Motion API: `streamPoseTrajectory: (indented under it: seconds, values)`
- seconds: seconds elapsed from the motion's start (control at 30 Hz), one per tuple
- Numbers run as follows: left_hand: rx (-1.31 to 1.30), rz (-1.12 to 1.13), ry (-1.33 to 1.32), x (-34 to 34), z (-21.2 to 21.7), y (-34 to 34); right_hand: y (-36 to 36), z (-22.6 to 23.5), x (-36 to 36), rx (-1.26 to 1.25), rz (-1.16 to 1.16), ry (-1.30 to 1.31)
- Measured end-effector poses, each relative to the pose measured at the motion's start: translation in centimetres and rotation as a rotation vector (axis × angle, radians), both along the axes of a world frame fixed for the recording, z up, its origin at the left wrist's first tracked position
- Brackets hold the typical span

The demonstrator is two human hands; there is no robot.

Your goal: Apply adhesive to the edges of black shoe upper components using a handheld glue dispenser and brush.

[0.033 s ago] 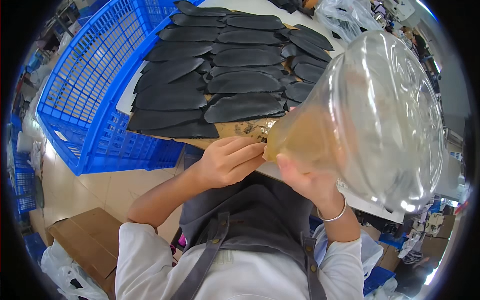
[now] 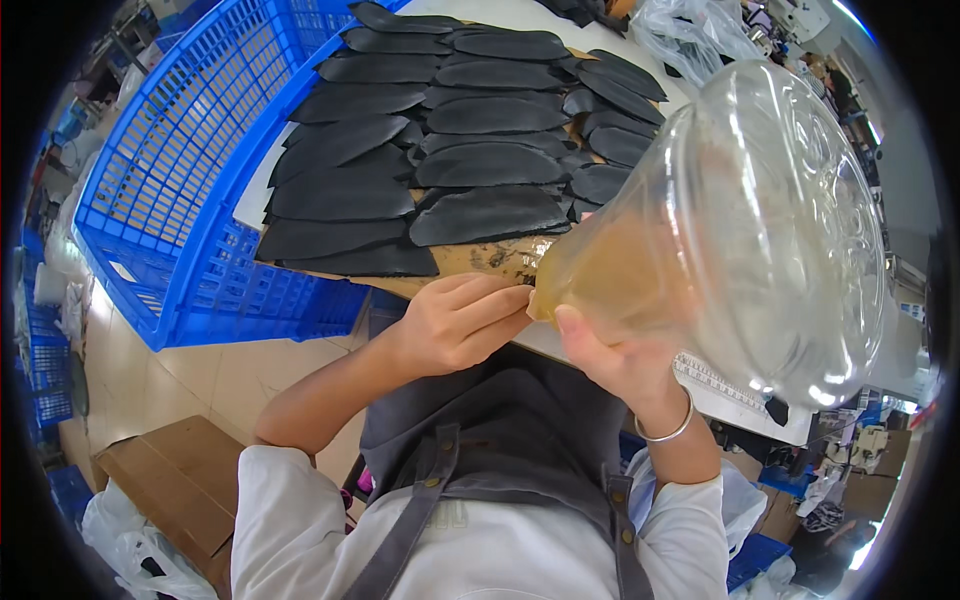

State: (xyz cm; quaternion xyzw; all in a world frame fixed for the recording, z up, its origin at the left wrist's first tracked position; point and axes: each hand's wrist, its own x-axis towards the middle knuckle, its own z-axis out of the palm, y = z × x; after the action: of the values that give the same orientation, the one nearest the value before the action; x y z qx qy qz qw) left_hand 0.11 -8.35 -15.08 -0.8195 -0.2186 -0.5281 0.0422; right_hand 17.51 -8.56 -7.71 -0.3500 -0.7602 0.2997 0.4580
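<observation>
Above the near edge of the white table (image 2: 740, 414), as the head view shows, a large clear plastic container (image 2: 790, 220) is held tilted, narrow mouth toward the left and broad moulded base to the right. Amber content (image 2: 608, 265) lies inside near the neck; its thickness cannot be told. The right hand (image 2: 630, 365) has its thumb against the neck's near side and its other fingers behind the wall, partly visible through it. The left hand (image 2: 462, 325) has its fingers pressed together, tips at the mouth; whether they pinch the rim or something small cannot be told. Just beyond, overlapping black pieces (image 2: 488, 216) lie in rows.

Handling, in my judgement: light in itself, thin-walled, apt to dent if squeezed hard and slippery where smooth or smeared. Soundest hold: the narrow neck, with a second hand steadying the bulky base
</observation>
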Motion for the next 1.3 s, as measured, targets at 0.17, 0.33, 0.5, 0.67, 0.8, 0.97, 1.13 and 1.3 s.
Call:
streamPoseTrajectory:
  seconds: [0.17,0.33,0.5,0.67,0.8,0.97,1.13,1.3]
  values:
    - [0.008,0.014,0.042,0.0,-0.1,-0.1,0.3,-0.4,1.0,0.047,-0.046,-0.068]
    - [0.014,0.011,0.070,0.0,0.1,0.0,0.1,-0.7,1.8,0.068,-0.101,-0.189]
    - [-0.013,0.049,0.091,0.5,-0.3,-0.1,0.9,-0.8,3.6,0.160,-0.381,0.031]
    - [-0.055,0.057,0.133,0.0,0.2,-0.3,-0.5,-0.2,9.7,0.160,-0.621,-0.122]
    - [-0.051,0.051,0.124,0.2,0.2,-0.1,-1.8,1.7,10.3,0.226,-0.690,0.025]
    - [-0.055,0.058,0.124,0.2,0.1,-0.3,-1.5,1.3,3.7,0.242,-0.223,-0.021]
    - [-0.009,0.070,0.088,0.5,0.5,-0.5,-1.2,-0.8,2.6,0.194,-0.186,-0.320]
    - [-0.049,0.085,0.155,0.6,0.9,-0.5,-1.2,-0.2,6.1,0.371,-0.276,-0.331]
